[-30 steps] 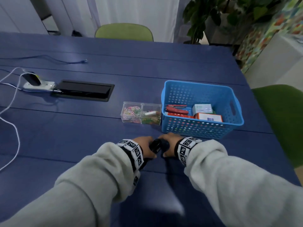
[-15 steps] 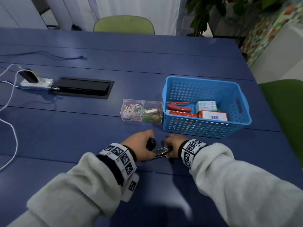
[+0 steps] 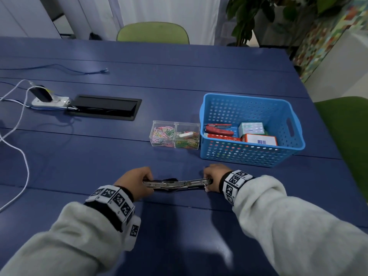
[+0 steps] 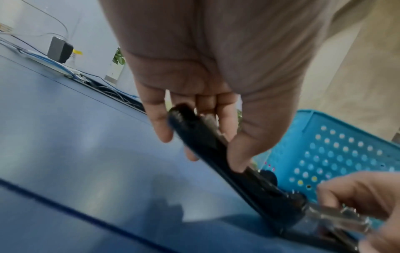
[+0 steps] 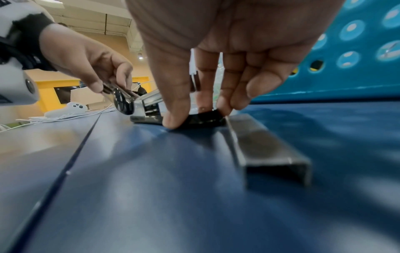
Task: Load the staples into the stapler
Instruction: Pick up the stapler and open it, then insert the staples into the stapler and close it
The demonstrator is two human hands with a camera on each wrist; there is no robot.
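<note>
A black stapler [image 3: 177,184] lies swung open flat on the blue table [image 3: 179,76], its silver staple channel facing up. My left hand [image 3: 148,183] grips the black top arm [image 4: 207,142] at the left end. At the right end, my right hand [image 3: 207,182] pinches the black base [image 5: 203,118] against the table between thumb and fingers. A silver strip of staples [image 5: 266,149] lies loose on the table just beside my right hand; the head view hides it behind my wrist.
A blue perforated basket [image 3: 251,156] stands just beyond my right hand, holding a red stapler [image 3: 219,130] and small boxes [image 3: 258,139]. Two clear boxes of paper clips [image 3: 175,134] sit left of it. A power strip [image 3: 49,100] and cables lie far left.
The stapler went from closed between my hands to swung open flat. My hands have moved apart, the left going left with the top arm.
</note>
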